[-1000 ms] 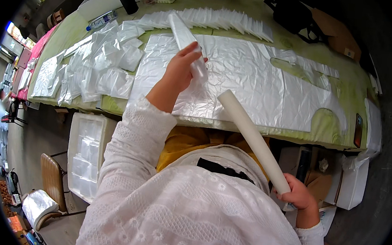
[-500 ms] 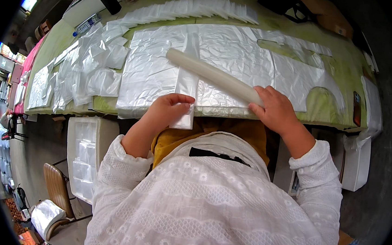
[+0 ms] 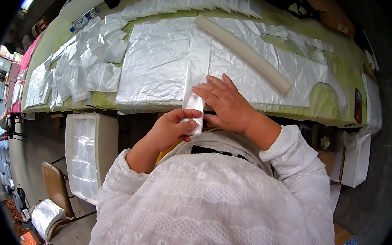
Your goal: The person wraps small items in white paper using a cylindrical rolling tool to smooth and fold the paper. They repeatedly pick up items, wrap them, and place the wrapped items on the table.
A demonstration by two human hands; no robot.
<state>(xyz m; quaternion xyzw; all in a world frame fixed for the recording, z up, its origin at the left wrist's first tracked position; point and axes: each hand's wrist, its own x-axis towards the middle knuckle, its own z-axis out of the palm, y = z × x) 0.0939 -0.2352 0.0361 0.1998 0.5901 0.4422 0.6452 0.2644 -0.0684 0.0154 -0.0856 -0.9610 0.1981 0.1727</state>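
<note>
My left hand point(image 3: 169, 129) pinches the near end of a long, narrow folded plastic bag point(image 3: 197, 71) that hangs just past the table's front edge. Over the same strip, my right hand point(image 3: 228, 104) lies with its fingers stretched out, the fingertips touching or just above the plastic. Beneath the strip spread wide, crinkled clear plastic sheets point(image 3: 155, 58). A pale, smooth tube point(image 3: 244, 54) rests diagonally on the sheets beyond my right hand, with nobody holding it.
Loose folded plastic bags point(image 3: 102, 74) are heaped at left, and a row of folded bags point(image 3: 192, 2) lines the back. A bottle point(image 3: 85, 18) and a phone point(image 3: 357, 105) lie on the green-covered table. A white foam box point(image 3: 105, 152) with bags stands below left.
My right hand has let go of the tube and moved left onto the folded bag. The tube now lies farther back and right. My left hand has shifted slightly right and nearer.
</note>
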